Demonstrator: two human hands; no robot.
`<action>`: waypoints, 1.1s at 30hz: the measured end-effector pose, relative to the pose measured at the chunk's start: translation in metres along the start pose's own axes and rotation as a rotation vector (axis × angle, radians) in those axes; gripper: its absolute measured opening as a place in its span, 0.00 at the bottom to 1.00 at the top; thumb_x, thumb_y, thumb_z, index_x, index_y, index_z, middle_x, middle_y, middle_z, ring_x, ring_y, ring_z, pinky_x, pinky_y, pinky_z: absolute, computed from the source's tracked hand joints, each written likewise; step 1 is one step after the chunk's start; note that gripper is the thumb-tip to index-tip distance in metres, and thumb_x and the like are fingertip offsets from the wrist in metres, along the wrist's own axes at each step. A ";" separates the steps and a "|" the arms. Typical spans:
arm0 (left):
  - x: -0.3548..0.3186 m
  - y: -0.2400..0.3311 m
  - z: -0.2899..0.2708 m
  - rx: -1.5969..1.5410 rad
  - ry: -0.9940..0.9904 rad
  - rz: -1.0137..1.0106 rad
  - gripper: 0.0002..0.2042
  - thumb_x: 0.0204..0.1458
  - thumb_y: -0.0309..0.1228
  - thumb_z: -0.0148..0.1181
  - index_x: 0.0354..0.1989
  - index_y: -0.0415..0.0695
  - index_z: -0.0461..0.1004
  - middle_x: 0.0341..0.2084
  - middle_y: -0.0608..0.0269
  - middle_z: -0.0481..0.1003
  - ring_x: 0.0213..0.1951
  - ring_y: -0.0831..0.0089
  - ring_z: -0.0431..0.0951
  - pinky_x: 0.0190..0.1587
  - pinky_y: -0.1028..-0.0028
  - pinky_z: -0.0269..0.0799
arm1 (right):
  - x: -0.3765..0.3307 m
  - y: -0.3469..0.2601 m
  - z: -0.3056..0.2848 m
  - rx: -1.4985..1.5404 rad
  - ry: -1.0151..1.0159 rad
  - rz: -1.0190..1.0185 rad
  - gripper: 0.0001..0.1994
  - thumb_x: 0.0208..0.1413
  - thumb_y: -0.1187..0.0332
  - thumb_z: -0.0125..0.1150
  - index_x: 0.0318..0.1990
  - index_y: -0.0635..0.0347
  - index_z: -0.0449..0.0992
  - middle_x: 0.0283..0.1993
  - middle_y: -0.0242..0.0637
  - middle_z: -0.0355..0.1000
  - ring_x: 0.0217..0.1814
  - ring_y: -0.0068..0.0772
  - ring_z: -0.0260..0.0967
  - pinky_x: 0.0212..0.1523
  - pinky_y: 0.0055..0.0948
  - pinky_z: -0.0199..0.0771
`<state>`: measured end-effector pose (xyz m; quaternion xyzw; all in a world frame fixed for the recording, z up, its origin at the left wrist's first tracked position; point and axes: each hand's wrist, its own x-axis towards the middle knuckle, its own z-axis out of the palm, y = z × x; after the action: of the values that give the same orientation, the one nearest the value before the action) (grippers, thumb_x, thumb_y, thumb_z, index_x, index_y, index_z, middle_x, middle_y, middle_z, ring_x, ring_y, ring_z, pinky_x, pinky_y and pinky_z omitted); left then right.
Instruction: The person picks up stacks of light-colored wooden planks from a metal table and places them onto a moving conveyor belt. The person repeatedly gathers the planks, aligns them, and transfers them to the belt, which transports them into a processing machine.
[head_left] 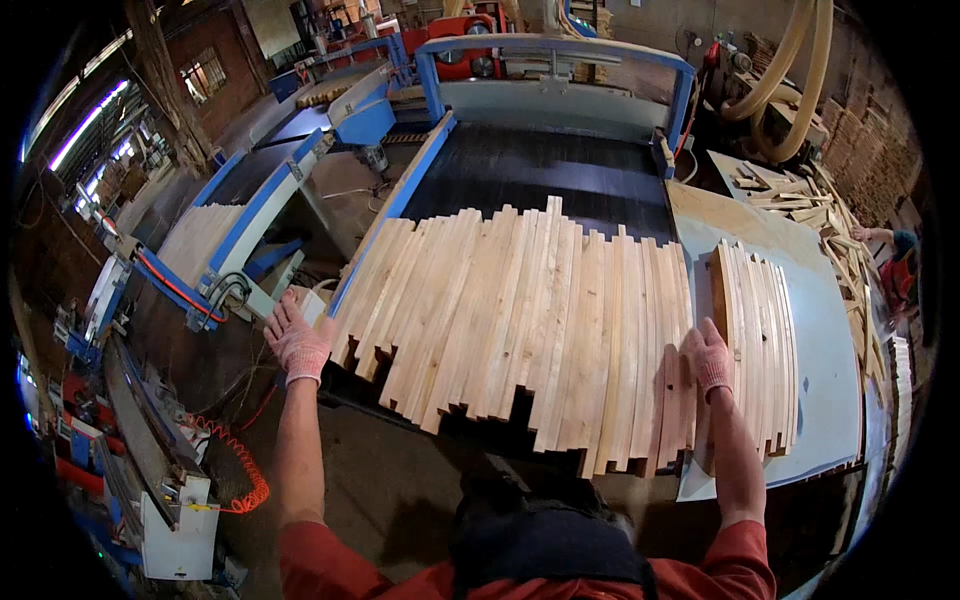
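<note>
Wooden strips [520,320] lie side by side in a wide row on a dark conveyor belt [520,170], their near ends uneven. My left hand [297,337], in a pale pink glove, is at the row's left side by the blue rail, fingers stretched out and holding nothing. On the opposite side my right hand [711,358], gloved alike, has its fingers extended upward along the row's right edge. It sits in the narrow space before a separate stack of wooden strips [762,345]. Whether its fingertips touch the wood I cannot tell.
A blue machine frame [555,42] spans the belt's far end. The right stack rests on a pale board [830,330]. Beyond it lie loose wood pieces [825,205] and a person's arm [880,236]. A second conveyor [245,215] and a coiled orange hose [245,470] are at left.
</note>
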<state>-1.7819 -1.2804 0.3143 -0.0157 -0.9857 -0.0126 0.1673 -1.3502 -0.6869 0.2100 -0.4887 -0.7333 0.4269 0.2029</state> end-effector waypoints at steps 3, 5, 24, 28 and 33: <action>0.010 -0.025 0.006 -0.049 -0.080 -0.051 0.49 0.53 0.55 0.65 0.76 0.37 0.51 0.74 0.47 0.58 0.76 0.50 0.54 0.78 0.51 0.42 | -0.009 0.008 0.002 0.065 0.049 -0.025 0.34 0.69 0.56 0.59 0.74 0.71 0.62 0.75 0.51 0.65 0.79 0.44 0.59 0.76 0.36 0.59; 0.006 -0.035 0.010 -0.010 -0.006 0.009 0.49 0.52 0.54 0.66 0.76 0.36 0.52 0.74 0.45 0.59 0.76 0.50 0.56 0.78 0.51 0.44 | -0.018 0.008 0.000 0.041 0.054 -0.003 0.32 0.69 0.55 0.58 0.73 0.70 0.64 0.75 0.51 0.65 0.79 0.45 0.60 0.76 0.36 0.59; -0.237 0.015 0.024 -1.485 -1.332 0.073 0.17 0.64 0.32 0.62 0.57 0.36 0.79 0.45 0.58 0.83 0.49 0.69 0.83 0.57 0.67 0.79 | -0.058 0.020 -0.012 0.333 0.031 -0.042 0.33 0.69 0.54 0.61 0.71 0.70 0.66 0.71 0.49 0.69 0.75 0.42 0.64 0.75 0.33 0.60; -0.343 0.000 0.145 -0.939 -1.579 -0.480 0.14 0.61 0.34 0.65 0.51 0.42 0.83 0.43 0.57 0.83 0.44 0.67 0.82 0.49 0.68 0.77 | -0.058 0.023 -0.008 0.362 0.071 -0.032 0.31 0.69 0.54 0.61 0.71 0.68 0.67 0.70 0.49 0.71 0.75 0.42 0.65 0.74 0.33 0.61; -0.442 -0.082 0.252 -0.362 -1.349 0.262 0.24 0.60 0.44 0.61 0.59 0.40 0.77 0.52 0.45 0.79 0.52 0.49 0.79 0.55 0.57 0.76 | -0.046 0.050 0.010 0.396 0.155 -0.071 0.31 0.67 0.57 0.63 0.71 0.67 0.68 0.67 0.48 0.74 0.71 0.41 0.69 0.72 0.32 0.64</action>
<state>-1.4509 -1.3666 -0.0706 -0.1661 -0.8469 -0.1432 -0.4844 -1.3105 -0.7241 0.1690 -0.4447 -0.6341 0.5164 0.3654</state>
